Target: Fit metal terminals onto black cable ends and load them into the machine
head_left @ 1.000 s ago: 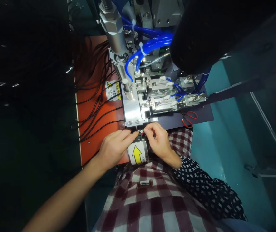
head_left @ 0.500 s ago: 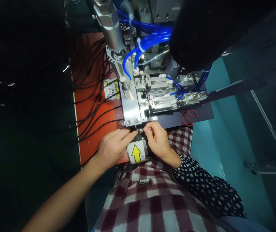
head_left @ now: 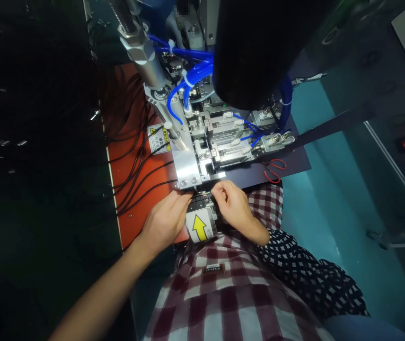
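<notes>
At the front edge of a metal machine fixture [head_left: 186,163], my two hands work close together. My left hand [head_left: 163,220] is closed, thumb and fingers pressed together by the fixture's lower corner; what they hold is hidden. Across a narrow gap, my right hand [head_left: 233,208] pinches thumb against forefinger, on something too small to name. Between the fingertips sits a tiny part with thin wire-like strands [head_left: 205,194], above a black block [head_left: 198,203]. Just below is a white label with a yellow arrow [head_left: 199,226].
Blue air tubes [head_left: 200,71] and small pneumatic cylinders [head_left: 231,147] fill the machine behind my hands. Red-handled scissors [head_left: 275,170] lie on the dark plate at right. Black cables [head_left: 142,175] cross the orange tabletop [head_left: 129,232] at left. A large black shape [head_left: 248,57] hangs overhead.
My left hand's fingertips have drawn back slightly left, and the forefinger is no longer stretched toward the small part. More of the black block shows. My right hand keeps its pinch; the camera view has shifted.
</notes>
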The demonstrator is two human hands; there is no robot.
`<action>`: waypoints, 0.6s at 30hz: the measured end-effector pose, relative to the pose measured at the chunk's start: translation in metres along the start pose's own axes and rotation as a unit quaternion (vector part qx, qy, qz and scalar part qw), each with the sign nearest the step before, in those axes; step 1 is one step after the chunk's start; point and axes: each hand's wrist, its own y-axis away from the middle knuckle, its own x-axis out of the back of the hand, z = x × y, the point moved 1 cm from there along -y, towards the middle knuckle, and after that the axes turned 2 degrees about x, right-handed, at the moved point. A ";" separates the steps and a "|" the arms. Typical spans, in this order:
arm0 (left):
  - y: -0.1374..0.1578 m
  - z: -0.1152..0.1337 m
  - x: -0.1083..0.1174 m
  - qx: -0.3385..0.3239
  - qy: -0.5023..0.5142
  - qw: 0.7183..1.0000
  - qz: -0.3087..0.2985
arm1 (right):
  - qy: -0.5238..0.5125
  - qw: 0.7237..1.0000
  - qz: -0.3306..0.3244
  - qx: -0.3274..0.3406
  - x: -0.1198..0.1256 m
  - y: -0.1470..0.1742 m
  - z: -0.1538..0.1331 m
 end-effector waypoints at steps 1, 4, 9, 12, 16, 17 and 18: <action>0.000 0.000 0.000 0.001 0.001 1.000 0.001 | -0.002 1.000 0.011 0.010 0.002 0.001 -0.002; -0.001 0.001 0.000 -0.010 -0.011 1.000 0.004 | 0.004 0.997 0.031 0.065 0.005 0.003 -0.011; -0.003 0.000 0.000 -0.024 -0.032 0.999 0.010 | 0.060 0.986 0.028 0.151 0.000 -0.001 -0.021; -0.002 -0.001 0.000 -0.026 -0.032 0.999 0.004 | 0.079 0.982 0.024 0.169 -0.003 -0.004 -0.022; -0.001 -0.002 -0.001 -0.032 -0.041 0.999 0.005 | 0.086 0.986 0.025 0.144 -0.002 -0.005 -0.021; -0.001 -0.002 -0.001 -0.035 -0.044 0.998 0.007 | 0.082 0.986 0.024 0.141 -0.002 -0.004 -0.020; -0.001 -0.002 -0.001 -0.038 -0.046 0.998 0.009 | 0.078 0.987 0.022 0.140 -0.002 -0.004 -0.019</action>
